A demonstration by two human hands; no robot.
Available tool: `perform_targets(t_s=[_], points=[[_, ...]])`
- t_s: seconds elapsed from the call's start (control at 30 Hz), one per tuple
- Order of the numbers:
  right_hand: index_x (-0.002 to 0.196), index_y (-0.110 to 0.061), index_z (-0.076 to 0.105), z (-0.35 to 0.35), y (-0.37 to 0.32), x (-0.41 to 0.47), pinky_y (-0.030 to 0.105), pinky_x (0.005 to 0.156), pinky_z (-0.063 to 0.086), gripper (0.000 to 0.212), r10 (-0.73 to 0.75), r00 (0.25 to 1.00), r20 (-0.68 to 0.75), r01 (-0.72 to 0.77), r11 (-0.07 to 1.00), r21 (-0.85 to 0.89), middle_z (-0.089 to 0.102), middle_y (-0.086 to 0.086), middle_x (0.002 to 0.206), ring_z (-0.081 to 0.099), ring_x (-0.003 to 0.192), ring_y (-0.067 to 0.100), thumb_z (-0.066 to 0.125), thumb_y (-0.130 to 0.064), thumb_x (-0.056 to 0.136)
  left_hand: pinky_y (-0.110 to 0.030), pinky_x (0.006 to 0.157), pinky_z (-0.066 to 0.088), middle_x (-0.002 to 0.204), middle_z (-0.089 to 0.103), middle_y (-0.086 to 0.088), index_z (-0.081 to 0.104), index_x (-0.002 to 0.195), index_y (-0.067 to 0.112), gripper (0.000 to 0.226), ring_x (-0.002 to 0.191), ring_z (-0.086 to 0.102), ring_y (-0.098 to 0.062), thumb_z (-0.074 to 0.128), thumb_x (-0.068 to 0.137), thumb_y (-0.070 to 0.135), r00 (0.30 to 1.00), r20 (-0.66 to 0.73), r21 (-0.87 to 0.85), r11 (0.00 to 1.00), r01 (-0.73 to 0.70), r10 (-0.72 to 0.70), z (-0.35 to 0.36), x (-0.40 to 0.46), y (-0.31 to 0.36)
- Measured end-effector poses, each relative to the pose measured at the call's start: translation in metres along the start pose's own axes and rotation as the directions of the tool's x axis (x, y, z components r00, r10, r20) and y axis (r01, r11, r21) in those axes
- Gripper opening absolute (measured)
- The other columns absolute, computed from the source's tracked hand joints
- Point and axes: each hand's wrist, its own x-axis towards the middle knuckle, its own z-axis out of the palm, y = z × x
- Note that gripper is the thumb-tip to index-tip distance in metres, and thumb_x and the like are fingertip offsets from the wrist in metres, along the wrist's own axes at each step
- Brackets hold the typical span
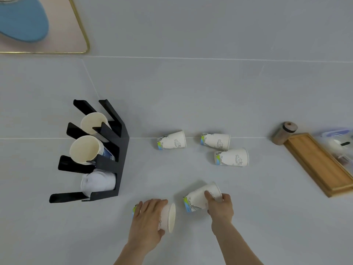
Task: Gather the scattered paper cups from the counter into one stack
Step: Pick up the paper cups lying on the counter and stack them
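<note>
Several white printed paper cups lie on their sides on the grey counter [248, 207]. My left hand [147, 220] grips one cup [169, 217] with its mouth facing right. My right hand [219, 205] grips another cup [198, 197] near its rim, its base pointing left toward the first cup's mouth. The two held cups are a little apart. Three more cups lie farther back: one [172, 140] in the middle, one [215, 140] to its right, one [232, 157] just in front of that.
A black cup holder [114, 159] at the left carries stacked cups [86, 149] and white lids [97, 181]. A wooden tray [321, 165] and a small brown jar [284, 133] sit at the right, with a plastic bag [340, 142] beyond. A framed picture [38, 25] hangs at the top left.
</note>
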Motion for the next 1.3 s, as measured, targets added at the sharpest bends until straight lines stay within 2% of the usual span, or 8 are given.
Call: perform_targets(t_s=[0.23,0.33,0.47,0.7,0.83,0.97,1.1,1.3], points=[[0.091,-0.029,0.057,-0.006,-0.056,-0.018,0.043,0.08,0.055,0.027,-0.314,0.949,-0.01,0.307,0.921,0.239,0.069,0.005,0.1,0.073,0.098,0.032,0.079,-0.04,0.079,-0.029,0.077,0.048,0.116,0.062,0.018,0.04,0.117,0.044,0.08,0.103,0.061,-0.012,0.092,0.057,0.034,0.884,-0.11,-0.761,0.61,0.219,-0.454,-0.026,0.023,0.018],[0.105,-0.028,0.059,-0.012,-0.079,-0.046,0.026,0.074,0.057,0.033,-0.535,0.845,0.008,0.51,0.811,0.288,0.067,0.005,0.122,0.07,0.106,0.03,0.082,-0.023,0.082,-0.022,0.071,0.045,0.112,0.065,0.017,0.038,0.112,0.048,0.08,0.1,0.063,-0.005,0.092,0.059,0.026,0.877,-0.061,-0.817,0.529,0.23,-0.476,-0.017,0.017,0.021],[0.11,-0.02,0.056,-0.009,-0.081,-0.086,0.023,0.076,0.059,0.05,-0.868,0.486,0.101,0.85,0.497,0.177,0.053,0.002,0.14,0.06,0.122,0.015,0.088,-0.006,0.074,-0.016,0.069,0.046,0.113,0.062,0.023,0.032,0.115,0.056,0.084,0.097,0.06,0.011,0.089,0.06,0.031,0.913,-0.036,-0.8,0.559,0.218,-0.407,-0.011,0.012,0.027],[0.147,-0.045,0.04,0.015,-0.039,-0.083,0.015,0.081,0.057,0.079,-0.841,0.245,0.482,0.969,0.212,-0.123,0.024,-0.017,0.166,0.053,0.133,-0.001,0.076,-0.049,0.077,-0.013,0.074,0.047,0.124,0.057,0.026,0.028,0.13,0.046,0.104,0.098,0.061,0.004,0.092,0.048,0.046,0.916,-0.006,-0.791,0.562,0.241,-0.402,-0.032,0.017,0.023],[0.16,-0.039,0.021,0.023,-0.027,-0.069,0.014,0.096,0.047,0.088,-0.788,0.317,0.527,0.948,0.255,-0.189,0.02,-0.021,0.168,0.035,0.144,-0.007,0.052,-0.074,0.085,-0.025,0.095,0.052,0.14,0.038,0.036,0.019,0.147,0.046,0.13,0.12,0.054,0.0,0.092,0.041,0.053,0.933,-0.071,-0.748,0.637,0.184,-0.353,-0.035,0.02,0.013],[0.158,-0.029,0.032,0.036,-0.01,-0.058,0.018,0.082,0.056,0.079,-0.74,0.393,0.547,0.914,0.246,-0.324,0.064,-0.012,0.138,0.064,0.121,0.007,0.031,-0.073,0.093,-0.031,0.101,0.052,0.139,0.041,0.039,0.021,0.143,0.06,0.119,0.121,0.054,0.0,0.088,0.045,0.052,0.948,-0.108,-0.716,0.685,0.136,-0.301,-0.032,0.027,0.018],[0.153,-0.042,0.03,0.032,-0.014,-0.043,0.021,0.088,0.056,0.091,-0.59,0.579,0.563,0.804,0.527,-0.275,0.058,-0.027,0.134,0.061,0.119,-0.001,0.032,-0.089,0.075,-0.029,0.097,0.052,0.141,0.046,0.031,0.029,0.14,0.056,0.111,0.12,0.057,-0.006,0.085,0.045,0.056,0.942,-0.141,-0.683,0.718,0.129,-0.304,-0.025,0.035,0.019],[0.118,-0.024,0.063,-0.016,-0.062,0.033,0.04,0.084,0.055,0.027,-0.459,0.879,-0.129,0.437,0.883,-0.17,0.063,0.007,0.125,0.072,0.097,0.02,0.07,-0.024,0.093,-0.028,0.079,0.046,0.13,0.047,0.029,0.035,0.142,0.043,0.108,0.113,0.059,-0.018,0.094,0.051,0.035,0.934,-0.172,-0.654,0.745,0.131,-0.314,-0.019,0.05,0.019]])
